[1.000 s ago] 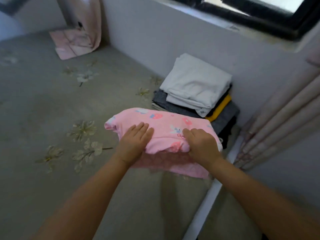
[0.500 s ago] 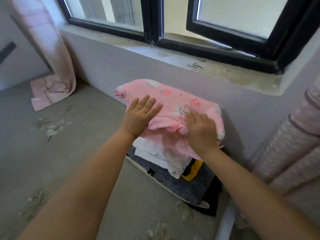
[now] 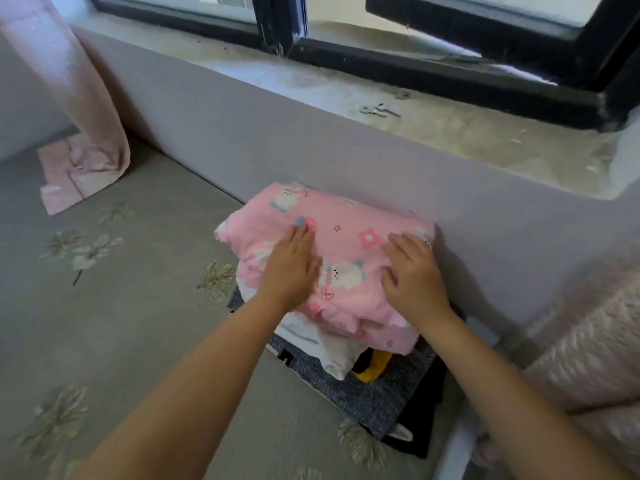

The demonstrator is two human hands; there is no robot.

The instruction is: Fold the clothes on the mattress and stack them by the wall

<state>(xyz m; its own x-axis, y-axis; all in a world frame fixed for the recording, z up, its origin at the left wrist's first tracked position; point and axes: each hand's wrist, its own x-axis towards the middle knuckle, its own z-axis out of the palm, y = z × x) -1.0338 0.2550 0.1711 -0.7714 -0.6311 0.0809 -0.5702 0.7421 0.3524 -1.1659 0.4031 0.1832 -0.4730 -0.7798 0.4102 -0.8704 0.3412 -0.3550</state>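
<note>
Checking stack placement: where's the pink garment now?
Head view, centre: the pink garment lies atop the stack against the wall, under both hands, left and right.

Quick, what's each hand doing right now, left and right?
Left hand: open, fingers flat on the pink garment.
Right hand: open, fingers slightly bent, pressing the same garment.

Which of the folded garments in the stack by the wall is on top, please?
The pink cartoon-print garment; the white, yellow and grey ones lie beneath.

I am lowering the pink garment (image 3: 346, 237) from mid-air onto the stack (image 3: 346, 358) by the wall (image 3: 450, 188), both hands flattening on it.
</note>
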